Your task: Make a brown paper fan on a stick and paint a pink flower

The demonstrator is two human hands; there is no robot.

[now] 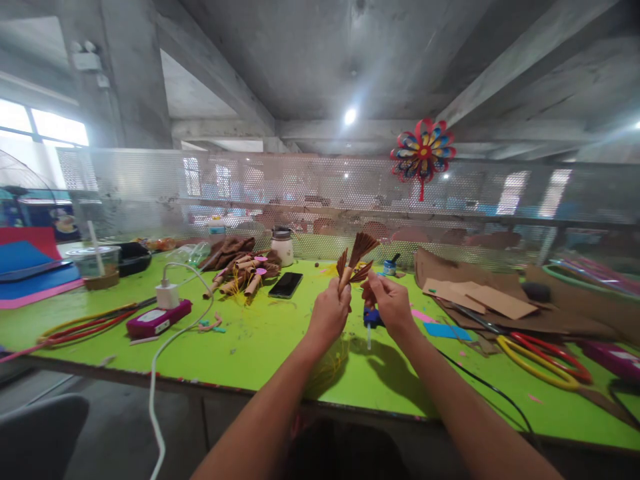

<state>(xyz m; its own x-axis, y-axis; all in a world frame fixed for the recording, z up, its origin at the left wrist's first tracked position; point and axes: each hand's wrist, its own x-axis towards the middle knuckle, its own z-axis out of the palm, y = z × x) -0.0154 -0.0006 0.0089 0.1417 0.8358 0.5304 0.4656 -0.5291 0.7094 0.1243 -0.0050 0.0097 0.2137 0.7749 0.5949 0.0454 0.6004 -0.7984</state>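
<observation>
My left hand (330,310) is wrapped round the lower end of a brown paper craft figure (363,248), a small tube with pleated paper fans at its top and sides. My right hand (390,300) is closed in a pinch beside the right-hand fan; what lies between its fingertips, if anything, is hidden. Below the right hand, a blue glue gun (371,316) with a pale stick lies partly covered. To the left is a pile of similar brown paper tubes (245,275) with yellow strings and pink spots.
A phone (285,285) and a lidded jar (282,247) stand behind. Large scissors (543,357) and brown cardboard (480,300) lie at right. At left, a white cable (155,373) runs from a purple power strip (159,318) over the green table's edge.
</observation>
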